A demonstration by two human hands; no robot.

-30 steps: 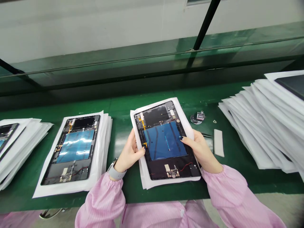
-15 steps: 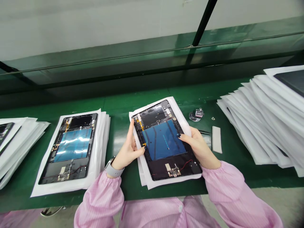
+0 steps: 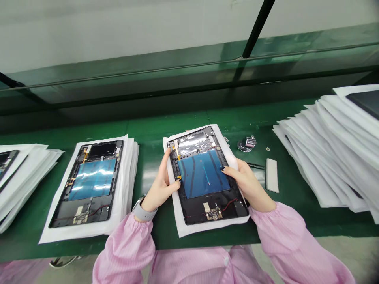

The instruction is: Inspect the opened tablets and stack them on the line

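An opened tablet (image 3: pixel 204 173) with a blue-filmed battery, small boards and thin wires lies face-inside-up on a white foam sheet (image 3: pixel 182 228). My left hand (image 3: pixel 161 183) grips its left edge, thumb on the frame and index finger along the upper side. Across from it, my right hand (image 3: pixel 247 181) clasps the right edge, its thumb resting on the battery's blue film. The remaining fingers of both hands are hidden beneath or behind the tablet and sheet. A pair of black tweezers (image 3: pixel 256 166) lies just beyond my right hand.
To the left, another opened tablet (image 3: pixel 85 181) tops a pile of white sheets. A further stack (image 3: pixel 32 169) stands at the far left, a tall one (image 3: pixel 322 150) at the right. A metal tally counter (image 3: pixel 247 143), small ring (image 3: pixel 267 149) and pale block (image 3: pixel 271 175) sit on the green bench (image 3: pixel 166 128).
The held tablet has tilted slightly, so the glare on its upper dark panel is brighter. Its sheet has shifted a little with it. Both hands keep their grip.
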